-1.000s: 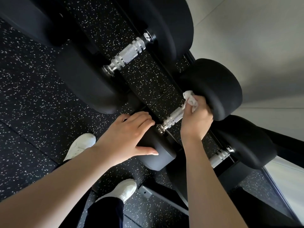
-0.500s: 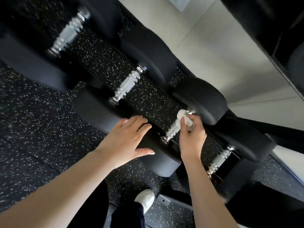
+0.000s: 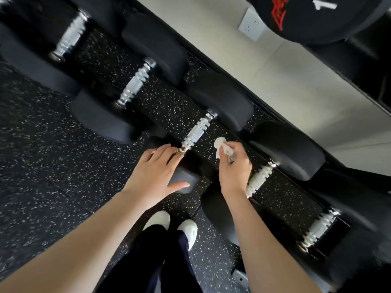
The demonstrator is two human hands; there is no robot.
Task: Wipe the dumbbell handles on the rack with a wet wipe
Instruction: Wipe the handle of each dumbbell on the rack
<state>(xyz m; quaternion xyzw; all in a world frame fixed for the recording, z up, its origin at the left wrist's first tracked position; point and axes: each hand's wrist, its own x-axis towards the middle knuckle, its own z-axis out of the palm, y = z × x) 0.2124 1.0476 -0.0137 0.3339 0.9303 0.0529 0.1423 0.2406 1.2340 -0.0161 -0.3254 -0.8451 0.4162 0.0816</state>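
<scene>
Black speckled rubber covers the floor (image 3: 38, 157), and the same flecked surface shows beneath the row of dumbbells resting on the rack (image 3: 169, 106), which runs diagonally from the upper left toward the lower right beside a pale wall. The dumbbell heads (image 3: 285, 149) are matte black, blocky and rounded at the corners, the largest at the upper left end and smaller ones toward the lower right. Between each pair of heads sits a bright metal handle, ridged in stepped rings with a knurled middle; five are in view, somewhat smeared by blur.

By my judgement the work is between handles. The right hand (image 3: 233, 168) hovers over the rack's middle, between the third handle (image 3: 195, 133) and the fourth handle (image 3: 259, 178), touching neither as far as I can tell. Its fingers are curled and pinch the wet wipe (image 3: 222, 145), a small white crumpled wad poking out above the thumb. The left hand (image 3: 155, 172) lies flat and relaxed, fingers straight, on the near head of the third dumbbell at the rack's front edge, fingertips close to that handle's near end; it holds nothing.

Which handle is wiped already cannot be read from the metal. The next move likely calls for lowering the wipe onto a handle, wrapping it round the knurling, and rubbing along its length while the left hand steadies the weight against rolling.
</scene>
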